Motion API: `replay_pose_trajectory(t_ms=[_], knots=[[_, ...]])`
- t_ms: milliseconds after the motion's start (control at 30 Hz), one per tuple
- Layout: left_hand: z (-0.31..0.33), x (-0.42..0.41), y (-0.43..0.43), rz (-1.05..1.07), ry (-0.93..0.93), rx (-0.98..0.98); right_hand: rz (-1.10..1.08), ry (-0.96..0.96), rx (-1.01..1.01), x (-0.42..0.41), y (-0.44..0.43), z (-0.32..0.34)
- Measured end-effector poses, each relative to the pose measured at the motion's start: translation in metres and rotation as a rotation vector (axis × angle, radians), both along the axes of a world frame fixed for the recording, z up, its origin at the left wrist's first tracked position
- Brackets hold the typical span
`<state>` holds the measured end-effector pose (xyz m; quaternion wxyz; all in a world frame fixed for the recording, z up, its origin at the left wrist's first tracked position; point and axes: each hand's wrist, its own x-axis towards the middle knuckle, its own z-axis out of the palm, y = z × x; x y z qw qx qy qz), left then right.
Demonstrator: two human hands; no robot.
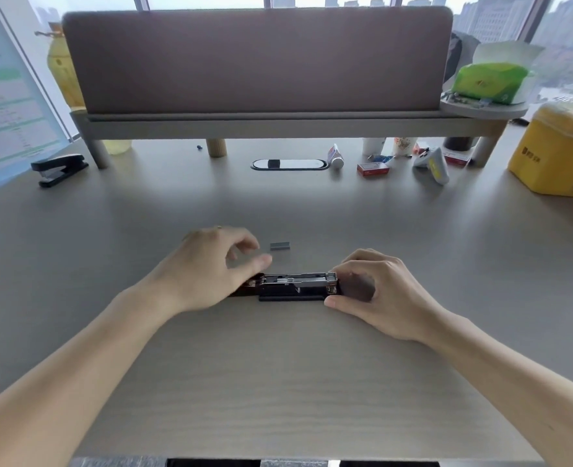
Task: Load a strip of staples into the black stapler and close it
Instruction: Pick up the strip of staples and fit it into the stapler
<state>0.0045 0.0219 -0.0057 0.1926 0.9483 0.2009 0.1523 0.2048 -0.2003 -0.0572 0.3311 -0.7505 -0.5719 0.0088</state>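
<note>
The black stapler [295, 287] lies flat on the desk in front of me, opened out, with its metal staple channel facing up. My right hand [376, 291] grips its right end between thumb and fingers. My left hand [211, 267] hovers over the stapler's left end, fingers apart and holding nothing. A short grey strip of staples [280, 246] rests on the desk just beyond the stapler, a little to the right of my left fingertips. The stapler's left part is hidden under my left hand.
A second black stapler [59, 169] sits at the far left. A red staple box [372, 169], a glue tube [335, 157], cups and a yellow-grey device [435, 164] lie at the back right. A yellow container [558, 153] stands far right. A desk divider [254, 62] spans the back.
</note>
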Motion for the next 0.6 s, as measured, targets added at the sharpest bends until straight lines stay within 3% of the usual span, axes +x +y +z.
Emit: replay_pose_trajectory(t_ms=[100, 300, 600], knots=[[0.010, 0.036, 0.009, 0.096, -0.055, -0.051, -0.014, 0.013, -0.013, -0.001, -0.001, 0.001], [-0.012, 0.069, 0.021, -0.019, 0.136, 0.013, -0.057, 0.071, 0.013, -0.001, -0.003, 0.005], [-0.009, 0.060, 0.006, -0.059, -0.141, -0.012, -0.098, 0.077, 0.048, 0.002, 0.001, 0.007]])
